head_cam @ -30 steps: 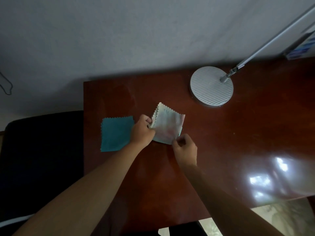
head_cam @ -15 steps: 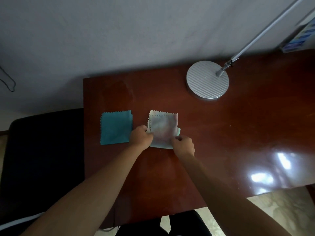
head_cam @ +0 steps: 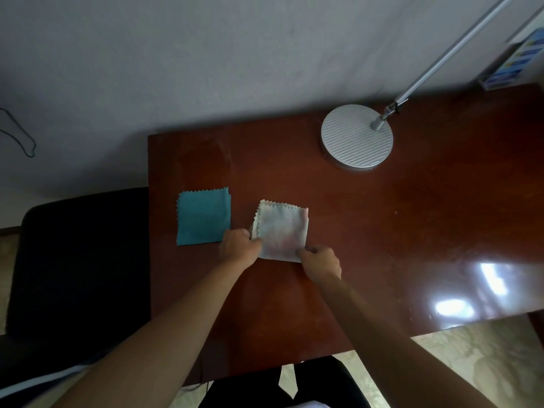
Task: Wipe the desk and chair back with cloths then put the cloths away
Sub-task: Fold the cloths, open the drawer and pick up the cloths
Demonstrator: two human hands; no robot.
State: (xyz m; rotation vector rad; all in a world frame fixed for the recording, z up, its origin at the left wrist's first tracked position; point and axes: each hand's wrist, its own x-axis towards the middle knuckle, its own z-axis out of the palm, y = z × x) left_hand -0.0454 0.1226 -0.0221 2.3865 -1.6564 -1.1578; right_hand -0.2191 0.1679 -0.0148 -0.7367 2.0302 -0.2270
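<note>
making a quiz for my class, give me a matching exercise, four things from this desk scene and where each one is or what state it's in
Things:
1. teal cloth
2. pale cloth
3. lamp base
4. chair

States:
A. far on the desk, round and ribbed
B. left of the desk, dark
C. flat on the desk, untouched
D. pinched by both hands, left hand and right hand

Pairs: 1-C, 2-D, 3-A, 4-B

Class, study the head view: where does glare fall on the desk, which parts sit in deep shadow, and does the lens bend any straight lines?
Head view: bright glare patches on the desk near its right front edge; the chair at left is almost black, detail lost; the desk's edges splay outward, wide-angle distortion; both cloths, teal and pale, stay legible.
</note>
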